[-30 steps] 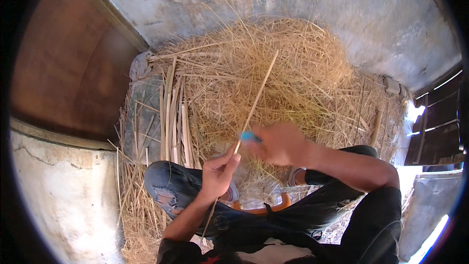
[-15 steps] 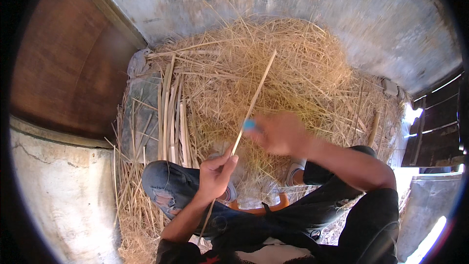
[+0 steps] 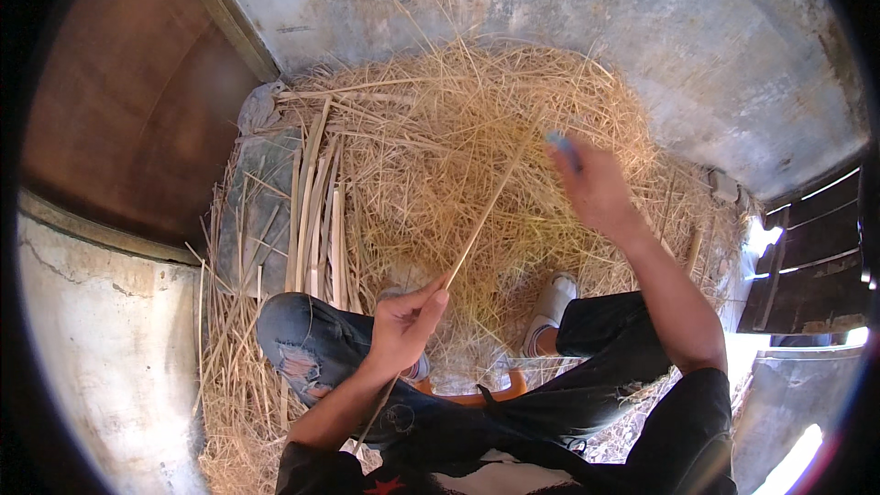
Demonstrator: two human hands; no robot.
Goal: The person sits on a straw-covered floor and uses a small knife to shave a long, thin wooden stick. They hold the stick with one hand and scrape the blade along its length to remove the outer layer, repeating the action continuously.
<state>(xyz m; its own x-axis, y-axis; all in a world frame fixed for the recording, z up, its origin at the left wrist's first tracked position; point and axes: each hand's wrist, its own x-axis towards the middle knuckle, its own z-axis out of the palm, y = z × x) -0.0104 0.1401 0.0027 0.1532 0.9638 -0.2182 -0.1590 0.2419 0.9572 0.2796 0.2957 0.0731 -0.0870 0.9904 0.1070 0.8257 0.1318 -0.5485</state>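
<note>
A long, thin, pale bamboo strip (image 3: 486, 216) slants up and away to the right from my left hand (image 3: 405, 328). Thumb and fingers of that hand are closed on it, and its lower end runs back past my wrist over my leg. My right hand (image 3: 598, 191) is closed round a small blue tool (image 3: 563, 148) close to the strip's far end. Motion smears the tool, so I cannot make out its kind, nor whether it touches the strip.
Several split bamboo strips (image 3: 316, 211) lie side by side at the left, next to a grey slab (image 3: 261, 174). Heaped shavings (image 3: 513, 82) cover the ground up to the stained wall (image 3: 550, 0). Below me shows an orange stool (image 3: 495, 392); a brown wooden panel (image 3: 128, 101) stands at the left.
My right hand has moved up and to the right with the blue tool, from the strip's middle toward its far end. The left hand keeps its grip, and the strip leans further right.
</note>
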